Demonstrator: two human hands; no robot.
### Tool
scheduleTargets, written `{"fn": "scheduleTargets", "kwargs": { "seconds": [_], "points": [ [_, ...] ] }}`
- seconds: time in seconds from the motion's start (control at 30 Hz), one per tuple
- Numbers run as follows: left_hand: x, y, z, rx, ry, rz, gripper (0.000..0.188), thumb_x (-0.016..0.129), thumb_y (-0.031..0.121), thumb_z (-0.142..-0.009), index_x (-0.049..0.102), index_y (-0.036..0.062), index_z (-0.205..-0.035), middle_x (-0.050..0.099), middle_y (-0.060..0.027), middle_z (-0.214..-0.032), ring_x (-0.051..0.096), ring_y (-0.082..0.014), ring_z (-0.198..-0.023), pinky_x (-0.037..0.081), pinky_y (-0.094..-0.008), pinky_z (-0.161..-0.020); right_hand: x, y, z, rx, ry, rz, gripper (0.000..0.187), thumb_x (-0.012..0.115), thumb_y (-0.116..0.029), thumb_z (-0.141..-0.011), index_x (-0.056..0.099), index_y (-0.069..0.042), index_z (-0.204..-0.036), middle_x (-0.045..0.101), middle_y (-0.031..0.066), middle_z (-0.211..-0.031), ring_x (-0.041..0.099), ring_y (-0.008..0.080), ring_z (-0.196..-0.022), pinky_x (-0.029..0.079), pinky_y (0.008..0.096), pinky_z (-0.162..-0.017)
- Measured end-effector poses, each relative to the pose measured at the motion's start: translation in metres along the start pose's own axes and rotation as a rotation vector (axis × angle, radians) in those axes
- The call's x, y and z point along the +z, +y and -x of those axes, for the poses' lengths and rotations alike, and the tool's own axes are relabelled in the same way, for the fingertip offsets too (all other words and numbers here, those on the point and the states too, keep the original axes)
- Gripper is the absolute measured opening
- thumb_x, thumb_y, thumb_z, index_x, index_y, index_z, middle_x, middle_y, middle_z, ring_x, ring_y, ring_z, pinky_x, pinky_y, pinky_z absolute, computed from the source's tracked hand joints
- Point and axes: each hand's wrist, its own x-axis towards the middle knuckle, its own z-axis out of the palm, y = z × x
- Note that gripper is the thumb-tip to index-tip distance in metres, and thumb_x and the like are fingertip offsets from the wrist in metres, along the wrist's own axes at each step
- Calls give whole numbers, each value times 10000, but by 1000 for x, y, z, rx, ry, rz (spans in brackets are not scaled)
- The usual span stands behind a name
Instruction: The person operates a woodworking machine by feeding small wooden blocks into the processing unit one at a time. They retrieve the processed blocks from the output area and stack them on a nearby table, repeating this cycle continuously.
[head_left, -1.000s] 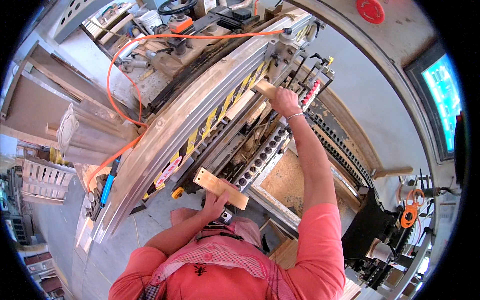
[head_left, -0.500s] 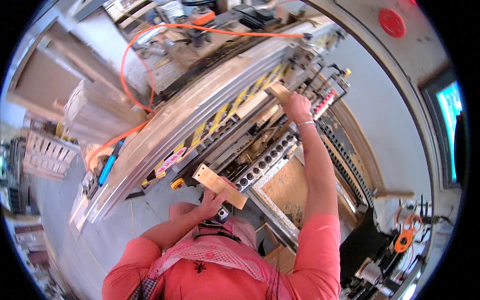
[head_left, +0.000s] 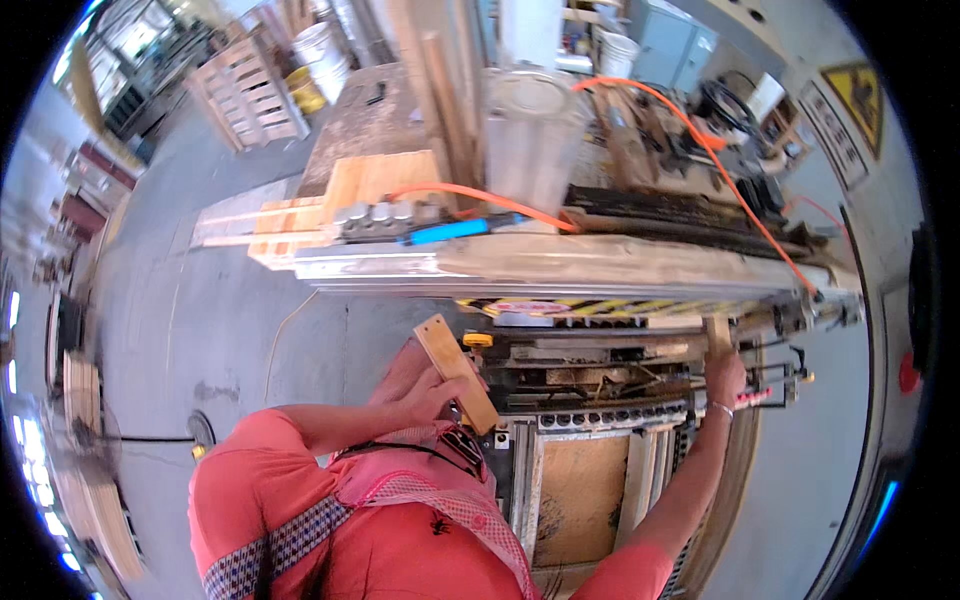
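My left hand [head_left: 430, 398] is closed round a short flat wooden board [head_left: 450, 358] in front of my body. The board is held at a slant, with small dark holes in its far end. Over at the right side of the machine [head_left: 600, 419], my right hand [head_left: 727, 378] grips a wooden block [head_left: 717, 332] by its near end. That block's far end reaches under the striped beam [head_left: 640, 306]; whether it touches anything there I cannot tell.
Atop the beam lie a blue-handled tool [head_left: 448, 232] and an orange hose [head_left: 690, 125]. Pale wooden boards [head_left: 375, 180] are piled at the beam's left end. A framed wooden panel [head_left: 583, 495] lies near me, below a row of black knobs. A pallet [head_left: 245, 90] leans far left.
My view has swung left, so the beam now runs almost level across the picture. Both hands keep hold of their wooden pieces, the right one still at the machine.
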Motion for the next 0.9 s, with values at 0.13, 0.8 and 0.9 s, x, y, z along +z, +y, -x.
{"fn": "scheduleTargets", "kwargs": {
  "seconds": [0.13, 0.8, 0.9],
  "points": [
    [-68, -56, 14, 88, 296, -56, 308, 524, 155, -839, 498, 21, -1115, 584, -76, -982, 574, -189, -913, 495, -301, -721, 5, 1, -3, -55, 32, 11, 462, 580, -468, -773, 602, -24, -900, 639, 196, -822, 621, 366, -800, 500, 469, -678],
    [-479, -46, -112, 22, 688, -143, 279, 530, 153, -836, 594, 42, -1083, 605, -30, -795, 538, -98, -630, 455, -243, -560, -36, -89, 147, 50, -68, -198, 461, 690, -200, -731, 557, 21, -1113, 594, 196, -1066, 590, 331, -930, 478, 392, -773],
    [-497, -70, -151, -15, 604, -185, 261, 548, 151, -825, 630, 38, -1045, 627, -36, -803, 564, -96, -661, 467, -240, -580, -17, -67, 199, -164, 80, -250, 413, 708, -120, -692, 577, 32, -1053, 624, 175, -954, 606, 292, -813, 476, 363, -702]
  ]
}}
